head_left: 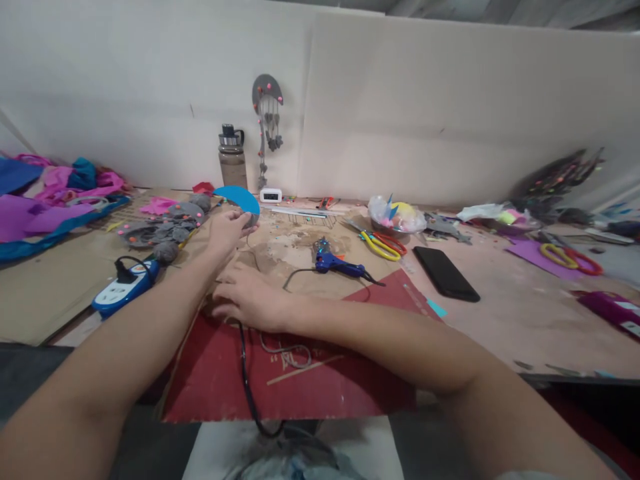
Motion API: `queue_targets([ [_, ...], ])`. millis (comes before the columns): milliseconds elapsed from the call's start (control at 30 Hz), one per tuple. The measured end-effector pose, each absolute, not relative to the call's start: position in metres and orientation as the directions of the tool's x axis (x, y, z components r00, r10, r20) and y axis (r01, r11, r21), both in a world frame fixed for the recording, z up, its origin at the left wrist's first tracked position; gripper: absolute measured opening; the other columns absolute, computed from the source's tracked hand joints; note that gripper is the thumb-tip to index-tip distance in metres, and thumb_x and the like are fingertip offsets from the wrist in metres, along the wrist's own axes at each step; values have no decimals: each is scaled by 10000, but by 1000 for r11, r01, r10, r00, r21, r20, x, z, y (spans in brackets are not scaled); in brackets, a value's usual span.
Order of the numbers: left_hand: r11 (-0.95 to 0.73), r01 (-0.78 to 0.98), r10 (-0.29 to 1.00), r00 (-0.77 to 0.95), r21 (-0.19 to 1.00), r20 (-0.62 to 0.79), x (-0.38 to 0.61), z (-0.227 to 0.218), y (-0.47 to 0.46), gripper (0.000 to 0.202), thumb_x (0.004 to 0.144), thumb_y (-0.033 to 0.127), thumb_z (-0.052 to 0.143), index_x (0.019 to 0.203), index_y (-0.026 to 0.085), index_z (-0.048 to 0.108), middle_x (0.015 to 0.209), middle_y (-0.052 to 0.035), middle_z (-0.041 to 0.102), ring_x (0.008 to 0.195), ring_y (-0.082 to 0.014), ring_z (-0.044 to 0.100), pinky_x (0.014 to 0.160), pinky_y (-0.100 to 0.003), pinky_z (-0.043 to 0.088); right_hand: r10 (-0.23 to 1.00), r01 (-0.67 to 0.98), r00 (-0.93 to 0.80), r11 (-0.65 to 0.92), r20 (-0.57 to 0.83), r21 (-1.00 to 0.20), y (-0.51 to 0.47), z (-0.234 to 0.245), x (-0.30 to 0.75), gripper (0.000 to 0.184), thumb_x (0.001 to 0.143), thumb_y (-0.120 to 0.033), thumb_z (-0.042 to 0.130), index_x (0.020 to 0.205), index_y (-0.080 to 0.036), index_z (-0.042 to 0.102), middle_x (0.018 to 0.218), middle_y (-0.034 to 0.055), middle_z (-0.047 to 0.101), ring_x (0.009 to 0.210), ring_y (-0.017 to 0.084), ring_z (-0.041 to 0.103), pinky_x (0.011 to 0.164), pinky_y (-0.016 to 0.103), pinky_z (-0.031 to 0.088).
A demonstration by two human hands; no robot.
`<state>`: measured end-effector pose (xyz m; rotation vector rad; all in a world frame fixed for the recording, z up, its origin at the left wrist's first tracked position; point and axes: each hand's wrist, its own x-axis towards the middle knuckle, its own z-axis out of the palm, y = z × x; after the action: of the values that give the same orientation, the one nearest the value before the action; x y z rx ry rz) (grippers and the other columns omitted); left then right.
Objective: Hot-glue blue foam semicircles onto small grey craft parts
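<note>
Blue crescent (242,197) in the pinch of the left hand (227,232) (partly behind fingers); right hand (253,298), grip unclear.

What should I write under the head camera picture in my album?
Craft time: left hand holding a blue curved piece, right hand by a red board, blue glue gun nearby.

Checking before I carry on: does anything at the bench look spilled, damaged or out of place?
Two things. The brown sheet beyond the right hand has pale, blotchy patches, so it looks stained or worn. The black cable crosses the red board and droops past its near edge, perhaps easy to catch.
</note>
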<state>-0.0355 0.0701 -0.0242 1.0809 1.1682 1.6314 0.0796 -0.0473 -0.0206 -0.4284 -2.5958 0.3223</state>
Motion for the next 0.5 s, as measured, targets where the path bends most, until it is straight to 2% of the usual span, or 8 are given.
queue_targets([
  [67,-213,-149,942,-294,966,163,-34,-22,66,153,770,121,616,620,116,586,689,-42,635,627,-127,648,731,-299,562,333,182,-809,926,484,-332,-46,-20,100,167,827,-304,646,935,-176,642,993,85,614,987,184,521,882,336,422],
  [133,-206,-148,945,-287,967,158,-33,-19,63,151,766,126,623,620,115,590,688,-46,639,636,-136,650,731,-301,560,407,136,-698,883,589,-449,-45,-4,127,167,895,-321,542,968,-205,636,945,47,618,896,145,548,826,300,441],
  [200,-205,-143,946,-282,968,159,-32,-18,61,156,758,133,638,612,118,583,668,-41,631,633,-139,648,733,-305,560,586,232,-467,803,662,-548,-39,17,158,244,943,-354,420,997,-224,619,865,22,616,790,129,557,744,281,447],
  [267,-214,-129,944,-281,968,171,-31,-18,62,151,751,139,646,616,119,582,656,-38,623,634,-138,648,732,-306,560,720,454,-233,675,654,-582,-26,31,189,277,942,-364,397,1001,-206,617,855,33,621,743,133,548,695,282,438],
  [333,-221,-111,942,-280,969,183,-32,-20,64,135,750,142,647,630,114,592,669,-44,627,635,-133,647,726,-302,559,806,714,-271,535,526,-451,-9,30,214,225,869,-359,523,808,-176,638,729,46,613,683,149,535,661,291,425],
  [367,-218,-101,944,-276,971,183,-32,-20,64,127,748,144,648,636,111,598,680,-49,633,631,-130,644,723,-300,558,864,818,-318,458,390,-348,-1,25,223,240,820,-377,588,710,-168,630,654,57,596,645,160,530,639,299,418],
  [433,-211,-87,948,-262,974,181,-32,-21,65,114,744,150,655,649,107,609,707,-60,647,625,-124,640,720,-297,557,917,901,-370,393,147,-183,11,12,233,272,766,-426,647,685,-167,630,650,82,610,617,177,542,610,310,408],
  [500,-204,-80,952,-248,976,179,-32,-21,65,107,746,150,656,659,105,614,728,-68,658,634,-125,642,729,-299,557,921,917,-389,387,5,-95,16,2,235,306,784,-459,618,708,-164,645,709,109,638,637,200,575,608,319,407],
])
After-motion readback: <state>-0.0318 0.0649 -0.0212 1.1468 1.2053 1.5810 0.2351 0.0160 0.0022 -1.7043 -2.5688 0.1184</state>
